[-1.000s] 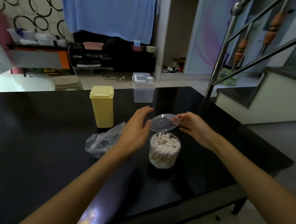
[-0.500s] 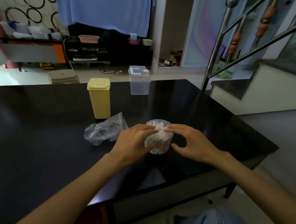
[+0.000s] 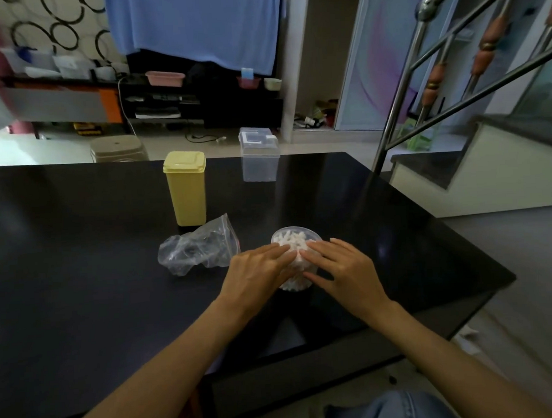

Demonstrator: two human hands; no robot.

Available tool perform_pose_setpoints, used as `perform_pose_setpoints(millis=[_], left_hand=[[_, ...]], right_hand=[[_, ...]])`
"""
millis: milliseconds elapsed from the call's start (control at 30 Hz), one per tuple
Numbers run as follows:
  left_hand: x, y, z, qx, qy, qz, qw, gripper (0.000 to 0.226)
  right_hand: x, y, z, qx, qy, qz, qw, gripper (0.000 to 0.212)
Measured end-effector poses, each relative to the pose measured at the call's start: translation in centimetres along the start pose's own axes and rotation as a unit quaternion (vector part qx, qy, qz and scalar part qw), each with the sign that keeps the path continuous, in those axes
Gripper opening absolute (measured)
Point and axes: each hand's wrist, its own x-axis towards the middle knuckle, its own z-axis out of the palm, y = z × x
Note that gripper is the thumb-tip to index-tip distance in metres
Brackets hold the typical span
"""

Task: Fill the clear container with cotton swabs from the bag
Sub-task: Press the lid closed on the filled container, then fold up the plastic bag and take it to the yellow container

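Clear container (image 3: 297,239) sat brimful of swabs; left grip (image 3: 255,270) and right grip (image 3: 341,266) pressed flat-fingered on top; even downward pressure would seat it best.

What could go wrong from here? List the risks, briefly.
1. The clear container is packed to the rim with cotton swabs; the lid under both hands' fingers may seat crooked or trap swab tips.
2. Uneven pressure from the left hand and right hand could tip the container on the glossy table.
3. The plastic bag lies close by; a slip could knock it away.
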Motion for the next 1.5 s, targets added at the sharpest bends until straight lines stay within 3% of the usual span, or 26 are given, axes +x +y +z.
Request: perform_pose_setpoints(millis=[367,500,767,867,1000,1067,1167,1267,1367,1433,1500], left_hand=[[0.2,-0.2,-0.1,-0.020,0.015,0.025,0.999,0.037],[0.8,-0.7,0.1,-0.014,0.002,0.004,1.000,0.025],[2.9,-2.4,0.5,-0.013,-0.075,-0.147,0.986,0.040],[3.1,-3.1,0.2,-0.099,-0.081,-0.171,0.977,0.048],[1.6,-5.6,-1.6,-0.124,-0.005,-0.220,0.968,0.070],[0.4,-7.6,-2.6,-0.084,-0.018,-0.323,0.943,0.082],[-1.3,-10.5,-4.1,-0.047,-0.155,-0.459,0.874,0.097],[-3.1,-12.3,-4.2,-0.036,-0.242,-0.457,0.855,0.075],[-4.7,-13.1,-3.8,-0.079,-0.247,-0.443,0.858,0.053],[-5.4,-13.2,-3.9,-0.087,-0.239,-0.461,0.850,0.046],[-5.6,-13.2,-3.5,-0.061,-0.202,-0.470,0.857,0.033]], right_hand=[[0.2,0.2,0.4,0.051,0.000,0.012,0.999,0.036],[1.3,0.7,0.0,0.062,-0.026,0.005,0.998,0.030],[5.6,0.5,1.4,0.088,-0.083,0.093,0.988,0.029],[6.7,0.5,1.6,0.091,-0.107,0.119,0.983,0.033],[8.6,-0.4,0.6,0.045,-0.149,0.125,0.980,0.040],[9.4,-1.9,0.1,0.054,-0.115,0.114,0.985,0.039],[12.0,-6.1,0.6,0.162,-0.120,0.087,0.976,0.046],[14.0,-9.3,3.6,0.136,-0.276,0.044,0.950,0.063],[13.7,-9.8,6.9,0.094,-0.386,0.045,0.916,0.066],[12.9,-10.0,8.2,0.102,-0.398,0.055,0.910,0.062],[11.8,-9.9,8.6,0.110,-0.334,0.063,0.934,0.054]])
